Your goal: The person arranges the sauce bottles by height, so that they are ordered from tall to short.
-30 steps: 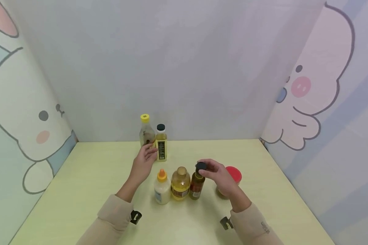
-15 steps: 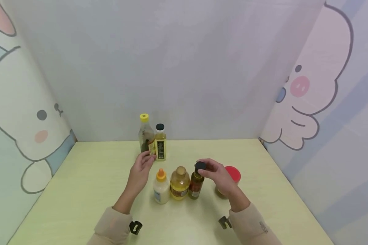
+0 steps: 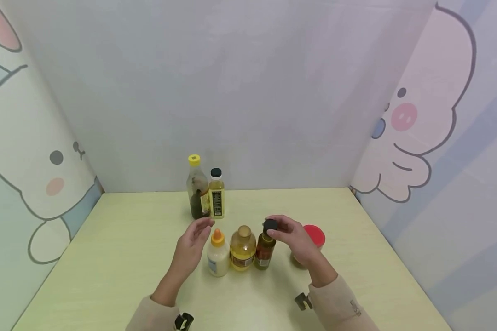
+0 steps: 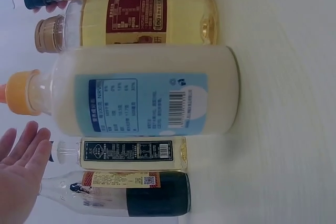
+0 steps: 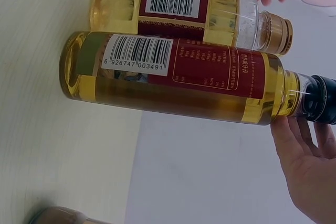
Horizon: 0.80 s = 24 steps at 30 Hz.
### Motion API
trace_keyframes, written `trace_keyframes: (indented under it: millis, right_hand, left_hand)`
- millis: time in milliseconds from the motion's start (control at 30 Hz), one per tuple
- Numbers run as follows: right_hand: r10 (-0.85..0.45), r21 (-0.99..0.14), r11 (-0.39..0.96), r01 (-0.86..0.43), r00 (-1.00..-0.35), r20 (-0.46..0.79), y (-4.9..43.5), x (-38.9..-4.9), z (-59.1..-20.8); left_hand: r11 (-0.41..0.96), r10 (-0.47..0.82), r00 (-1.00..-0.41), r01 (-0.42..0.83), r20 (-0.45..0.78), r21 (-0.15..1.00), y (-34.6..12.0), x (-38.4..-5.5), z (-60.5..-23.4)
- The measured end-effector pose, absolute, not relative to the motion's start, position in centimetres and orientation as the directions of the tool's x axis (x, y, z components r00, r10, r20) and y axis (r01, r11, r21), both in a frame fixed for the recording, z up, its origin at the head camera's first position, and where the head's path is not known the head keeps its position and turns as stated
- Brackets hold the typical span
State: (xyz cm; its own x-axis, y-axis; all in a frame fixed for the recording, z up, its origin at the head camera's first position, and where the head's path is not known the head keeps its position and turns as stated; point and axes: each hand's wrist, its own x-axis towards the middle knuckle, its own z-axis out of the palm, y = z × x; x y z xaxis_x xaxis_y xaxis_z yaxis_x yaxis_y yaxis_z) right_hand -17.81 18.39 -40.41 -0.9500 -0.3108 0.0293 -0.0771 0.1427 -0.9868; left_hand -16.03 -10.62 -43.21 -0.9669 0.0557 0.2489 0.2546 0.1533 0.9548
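My right hand (image 3: 297, 239) grips the amber oil bottle (image 3: 265, 253) round its neck and black cap; the bottle stands upright with a red label. My left hand (image 3: 192, 246) holds nothing, its fingers loosely bent, just left of the cream-coloured squeeze bottle (image 3: 218, 259) with an orange nozzle cap. Between that one and the amber bottle stands a rounder bottle of yellow oil (image 3: 243, 252) with a gold-brown cap. In the left wrist view, the left palm (image 4: 18, 187) overlaps the necks of the two rear bottles.
Toward the back wall stand a yellow-capped bottle of dark liquid (image 3: 199, 200) and a slim black-capped bottle (image 3: 217, 197), side by side. A red-lidded jar (image 3: 314, 235) is partly hidden behind my right hand. Walls enclose the pale table (image 3: 120, 239) at the back and sides.
My left hand has drawn back from the yellow-capped bottle toward me, to beside the squeeze bottle. My right hand and the amber bottle have stayed in place.
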Motion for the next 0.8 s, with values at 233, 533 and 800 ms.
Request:
trace_keyframes:
  millis: [233, 533, 800]
  right_hand:
    - [-0.298, -0.987, 0.146, -0.063, -0.955, 0.017, 18.4, -17.8, -40.5]
    - [-0.309, -0.990, 0.129, -0.064, -0.951, 0.022, 18.4, -17.7, -40.6]
    - [-0.312, -0.990, 0.115, -0.080, -0.949, 0.040, 18.4, -17.7, -40.5]
  left_hand:
    - [0.157, 0.029, -0.966, 0.258, 0.256, 0.953, -10.6, -15.2, -43.8]
    - [0.166, 0.025, -0.958, 0.287, 0.287, 0.943, -10.0, -14.1, -44.4]
    - [0.204, 0.023, -0.946, 0.321, 0.324, 0.925, -9.5, -13.8, -45.1]
